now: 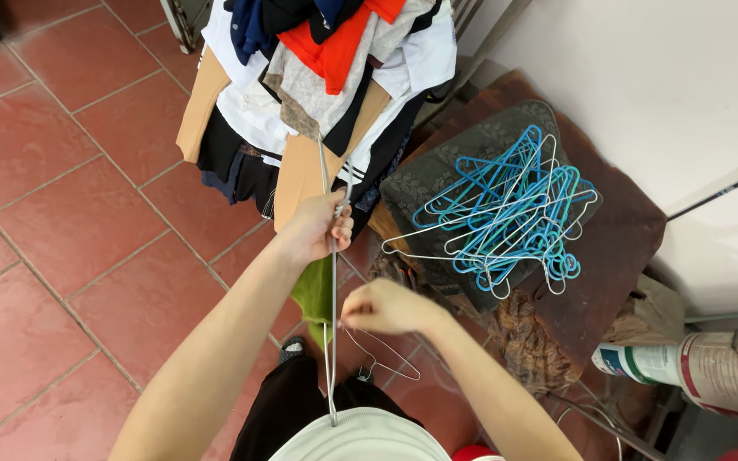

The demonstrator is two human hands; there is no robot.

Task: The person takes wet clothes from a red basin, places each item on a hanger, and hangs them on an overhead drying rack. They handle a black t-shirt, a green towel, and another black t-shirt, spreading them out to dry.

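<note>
My left hand (316,227) grips the top of a grey wire hanger (332,299) that runs down towards my waist. My right hand (383,306) is closed on the same wire lower down, with a thin wire hook (379,352) hanging just under it. A green cloth (314,294) shows behind my left wrist. Straight ahead a rack is heaped with clothes (318,77) in white, black, orange and tan.
A pile of blue and white wire hangers (510,212) lies on a dark cloth over a worn wooden stool (617,248) to the right. A rolled printed sack (711,371) lies at the lower right beside a white wall. Red floor tiles (70,213) spread to the left.
</note>
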